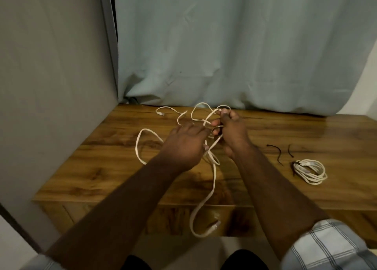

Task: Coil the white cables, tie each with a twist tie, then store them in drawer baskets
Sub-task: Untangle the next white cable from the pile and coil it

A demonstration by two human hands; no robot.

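Right, so I had the loose white cable [213, 180] up off the desk [306, 131] between both hands, with one plug end [161, 113] lying far back on the wood and the other plug end [215, 226] dangling over the front edge. My right hand [232, 133] was curled round a few strands, fingertips pinching the top of a loop, while my left hand [183, 145] reached in with fingers bent among the strands just beside it; whether it truly gripped one I could not tell. The cable was a tangle, not a coil, so I reckoned the thing to do was free the loops first, then lay even turns into the right hand without twisting. One coiled cable [312, 171] sat tied at the right of the desk, and two dark twist ties [276, 152] lay near it, within reach for tying.
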